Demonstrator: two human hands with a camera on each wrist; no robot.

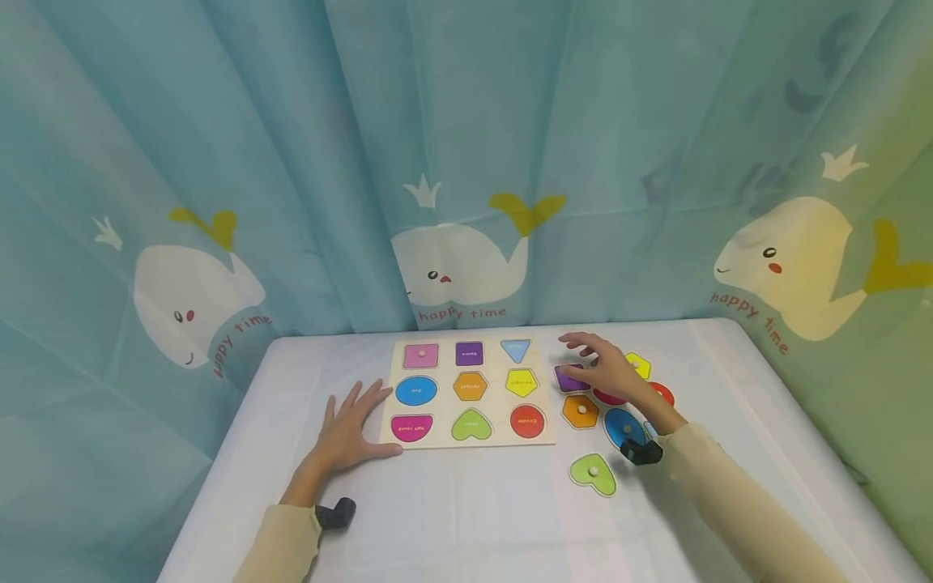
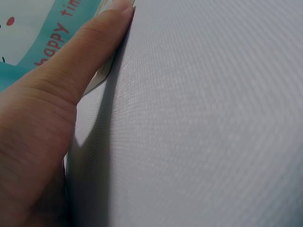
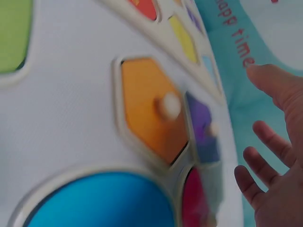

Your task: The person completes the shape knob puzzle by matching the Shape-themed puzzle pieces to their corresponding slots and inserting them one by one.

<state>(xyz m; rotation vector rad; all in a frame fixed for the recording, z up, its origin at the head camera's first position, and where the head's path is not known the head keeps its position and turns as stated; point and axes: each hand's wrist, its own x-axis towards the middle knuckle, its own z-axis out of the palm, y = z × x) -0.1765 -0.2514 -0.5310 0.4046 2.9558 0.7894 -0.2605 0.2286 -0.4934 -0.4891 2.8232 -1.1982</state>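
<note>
A white shape puzzle board (image 1: pixel 445 405) lies flat on the table with several coloured shapes in rows. My left hand (image 1: pixel 346 433) rests at its left side, fingers spread, its thumb (image 2: pixel 90 45) against the board's near edge. A pink knobbed piece (image 1: pixel 421 356) sits in the board's top-left corner place. To the right of the board, my right hand (image 1: pixel 608 372) hovers over loose knobbed pieces, fingers apart and nothing held. Beneath its thumb lies a purple square piece (image 1: pixel 572 380), beside an orange hexagon piece (image 3: pixel 147 101).
More loose pieces lie nearby: a blue oval (image 1: pixel 621 423), a yellow one (image 1: pixel 638 363), a red one (image 1: pixel 662 393), and a green heart (image 1: pixel 590 470) nearer the front. A whale-print curtain (image 1: pixel 466 121) hangs behind the white table (image 1: pixel 452 518).
</note>
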